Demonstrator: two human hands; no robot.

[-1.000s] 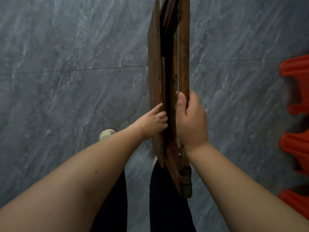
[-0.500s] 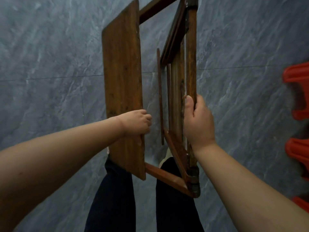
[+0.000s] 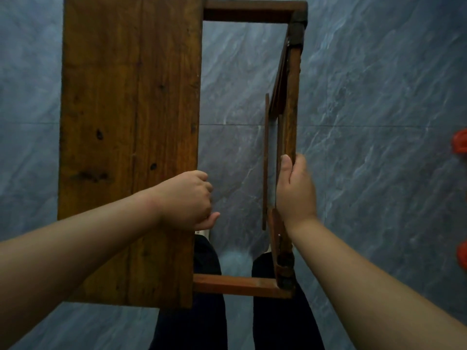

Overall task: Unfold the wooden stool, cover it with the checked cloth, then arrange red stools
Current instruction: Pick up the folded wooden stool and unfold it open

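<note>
Well, the first step looks to be in progress. The stool (image 3: 177, 147) is held in the air over the floor (image 3: 379, 97), and its near end is above the person's legs (image 3: 209, 319). Its wide board (image 3: 126, 109) is on the left and a rail (image 3: 292, 102) on the right. Two crossbars (image 3: 247, 11) join them at the far and near ends, so the frame is spread into a rectangle. A thin panel (image 3: 265, 160) stands edge-on just beside the rail, so I judge the unfolding is not finished.

The left hand (image 3: 187, 200) holds the right edge of the board, toward the near end, with its fingers curled round it. The right hand (image 3: 294, 195) has its grip closed round the rail, with the thumb lying along the wood.

What is left is to finish opening the stool, set it down, cover it, and then move the red stools (image 3: 460, 145). The cloth is not in view. The red stools show only at the right border, well apart from the rail.

Left of the board and between the rail and the red stools I see only floor tiles, so both sides seem to give room. The near crossbar hangs close over the legs, so the far side looks safer for lowering.
</note>
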